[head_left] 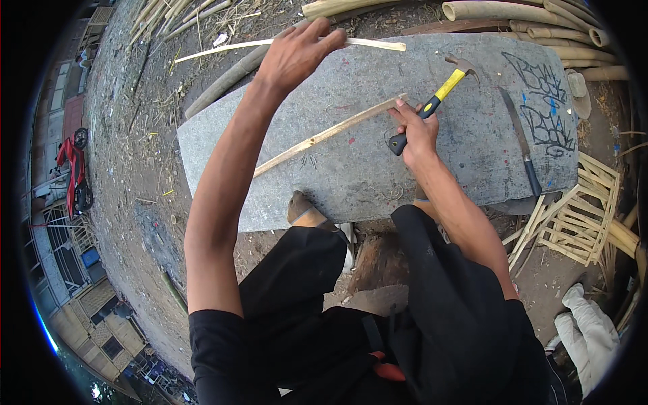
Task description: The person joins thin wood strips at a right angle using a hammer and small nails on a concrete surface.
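Observation:
My left hand (300, 55) reaches over the far edge of a grey board (324, 162), its fingers closed round a thin pale bamboo strip (378, 44) that sticks out on both sides. Over the middle of the board, my right hand (420, 131) is wrapped round a claw hammer (447, 86) with a yellow and black handle, its head pointing away from me. A second bamboo strip (324, 135) slants across the board. Its far end meets the fingertips of my right hand, apparently pinched there along with the hammer. My left forearm hides part of the board.
On the board's right lies a long knife (518, 131) with a dark handle. Bamboo poles (499, 11) are stacked beyond the far edge. A slatted bamboo frame (582, 214) stands at right, near another person's legs (587, 331). A red motorcycle (73, 172) is far left.

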A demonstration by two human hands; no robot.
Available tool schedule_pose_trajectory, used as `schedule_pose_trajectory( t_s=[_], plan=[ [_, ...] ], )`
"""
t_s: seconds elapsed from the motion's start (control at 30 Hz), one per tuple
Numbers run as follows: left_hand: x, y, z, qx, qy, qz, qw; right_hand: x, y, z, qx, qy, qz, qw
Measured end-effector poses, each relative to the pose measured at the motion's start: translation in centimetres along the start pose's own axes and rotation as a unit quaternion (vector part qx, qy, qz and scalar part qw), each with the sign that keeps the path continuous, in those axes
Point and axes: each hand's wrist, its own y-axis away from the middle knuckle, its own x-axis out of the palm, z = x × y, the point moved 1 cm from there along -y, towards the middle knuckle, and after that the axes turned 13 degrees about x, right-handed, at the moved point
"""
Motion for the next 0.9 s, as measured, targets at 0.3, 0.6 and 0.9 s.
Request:
schedule_pose_trajectory(
  t_s=[0.3, 0.6, 0.9],
  plan=[
    [-7.5, 0.7, 5.6, -0.07, 0.085, -0.059, 0.992, -1.1, 3.8, 12.1, -0.128, -0.059, 0.057, 0.988],
    [0.9, -1.2, 1.0, -0.076, 0.27, 0.058, 0.958, 1.8, 5.0, 20.0, -0.24, 0.055, 0.105, 0.964],
    [9.1, -0.4, -5.3, -0.097, 0.359, 0.176, 0.911, 4.1, -3.5, 14.0, -0.095, 0.255, 0.107, 0.956]
  ],
)
